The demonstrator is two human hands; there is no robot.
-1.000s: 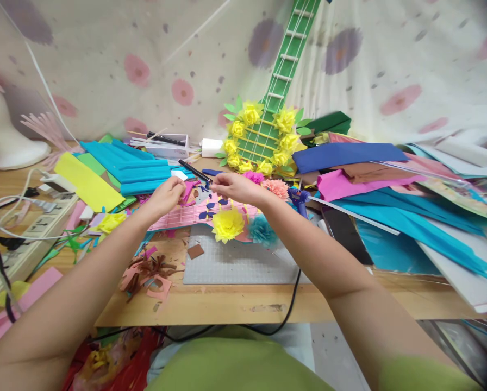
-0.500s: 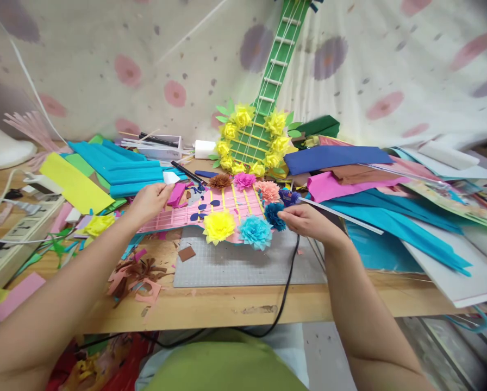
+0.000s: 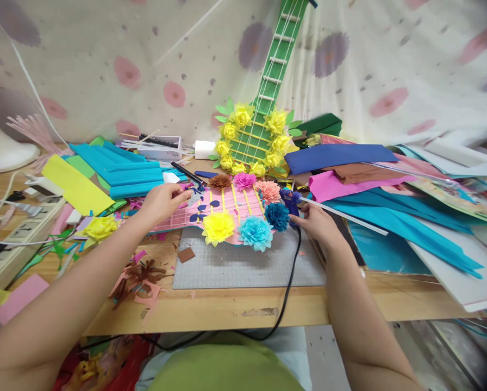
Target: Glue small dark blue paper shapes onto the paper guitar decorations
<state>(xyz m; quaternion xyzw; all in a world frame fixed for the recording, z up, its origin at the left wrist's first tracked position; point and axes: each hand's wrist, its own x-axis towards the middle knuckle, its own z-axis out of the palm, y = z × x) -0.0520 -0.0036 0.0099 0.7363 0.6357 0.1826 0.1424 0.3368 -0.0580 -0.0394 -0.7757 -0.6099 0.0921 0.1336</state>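
Note:
A pink paper guitar (image 3: 247,209) lies over a grey cutting mat (image 3: 235,271), with paper flowers around its body. Among them are a yellow flower (image 3: 218,227), a light blue one (image 3: 256,233) and a dark teal one (image 3: 276,216). Several dark blue paper petals (image 3: 201,208) rest on the guitar. My left hand (image 3: 162,205) is over the guitar's neck, fingertips pinched; whatever they hold is hidden. At the right of the guitar, my right hand (image 3: 317,222) is closed around the handle of a blue glue gun (image 3: 291,200). A white glue stick (image 3: 345,216) sticks out of its back.
Behind stands a green paper guitar (image 3: 249,142) ringed with yellow flowers. Folded blue paper (image 3: 121,171) and a power strip (image 3: 19,239) lie at left. Paper sheets (image 3: 394,212) pile up at right. A black cord (image 3: 288,288) hangs over the table's front edge. Brown scraps (image 3: 143,274) lie nearby.
My left hand has moved right, from beside a white scrap to over the guitar's neck. My right hand has shifted slightly right and down, onto the glue gun's handle.

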